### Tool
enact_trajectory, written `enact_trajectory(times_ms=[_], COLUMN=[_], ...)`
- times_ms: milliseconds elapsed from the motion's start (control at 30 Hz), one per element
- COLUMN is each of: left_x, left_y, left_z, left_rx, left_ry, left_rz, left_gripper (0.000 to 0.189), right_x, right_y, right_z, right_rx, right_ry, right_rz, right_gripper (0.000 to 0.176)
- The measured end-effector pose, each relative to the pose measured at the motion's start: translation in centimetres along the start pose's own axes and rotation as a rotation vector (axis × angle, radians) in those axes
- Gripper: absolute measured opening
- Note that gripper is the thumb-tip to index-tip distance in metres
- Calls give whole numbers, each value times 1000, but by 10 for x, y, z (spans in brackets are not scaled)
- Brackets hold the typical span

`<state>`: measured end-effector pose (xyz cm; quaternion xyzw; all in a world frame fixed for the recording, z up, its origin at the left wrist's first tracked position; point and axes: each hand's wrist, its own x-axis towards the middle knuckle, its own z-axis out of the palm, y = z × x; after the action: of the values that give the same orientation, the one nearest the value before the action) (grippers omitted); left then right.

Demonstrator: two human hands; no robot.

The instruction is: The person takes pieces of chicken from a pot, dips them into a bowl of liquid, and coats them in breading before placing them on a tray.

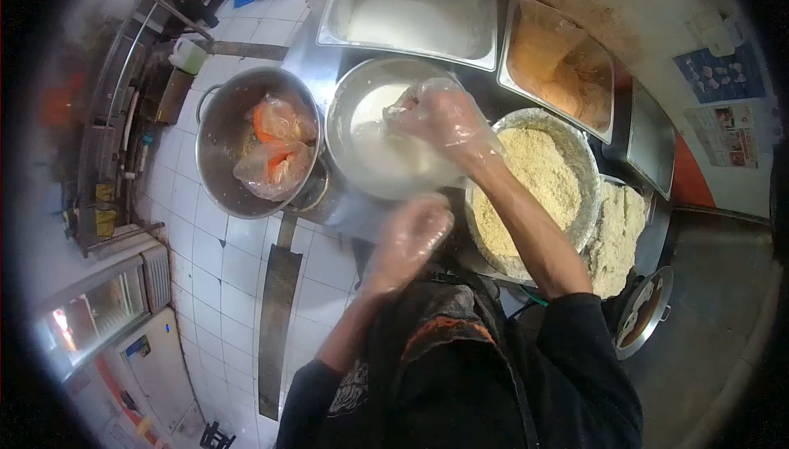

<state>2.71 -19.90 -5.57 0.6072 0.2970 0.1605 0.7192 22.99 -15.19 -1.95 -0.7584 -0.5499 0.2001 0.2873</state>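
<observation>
My right hand [450,120], in a clear plastic glove, is over a round metal bowl [335,141] holding something white, either powder or liquid. Its fingers are curled together, and whatever they may grip is hidden. Just outside the bowl's near rim is my left hand [411,239], also gloved in clear plastic. Its fingers are bent inward in a closed shape, slightly blurred, and I cannot see what is inside. Right of the bowl, below my right forearm, stands a wide tub [593,173] of pale yellow crumbs [530,161].
A deep steel pot [215,173] with plastic-bagged food [275,165] stands at left. Behind the bowl sit a rectangular pan [325,34] with white contents and another pan [608,130] with orange-brown contents. A pale crumbly slab [618,239] and a round pan [657,321] lie at right.
</observation>
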Motion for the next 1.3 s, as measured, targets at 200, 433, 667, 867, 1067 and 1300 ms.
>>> enact_trajectory(times_ms=[200,433,667,867,1067,1300], left_x=[20,106,153,94,53,33], left_y=[18,-75,-84,-81,-138,-5], left_z=[42,115,173,205,192,105], left_rx=[569,959,1043,923,1133,759], left_ry=[-354,-421,-392,-846,-1037,-1017], left_rz=[311,713,450,415,734,275], left_gripper=[36,84,97,94,81,71], right_x=[-21,-32,-51,-47,-48,-28], right_y=[2,3,15,13,8,25], right_z=[3,10,29,38,15,48], right_rx=[43,45,179,231,268,403], right_ry=[-30,-77,150,266,165,89], right_rz=[39,66,-83,-163,-107,-9], right_gripper=[38,38,38,35,36,36])
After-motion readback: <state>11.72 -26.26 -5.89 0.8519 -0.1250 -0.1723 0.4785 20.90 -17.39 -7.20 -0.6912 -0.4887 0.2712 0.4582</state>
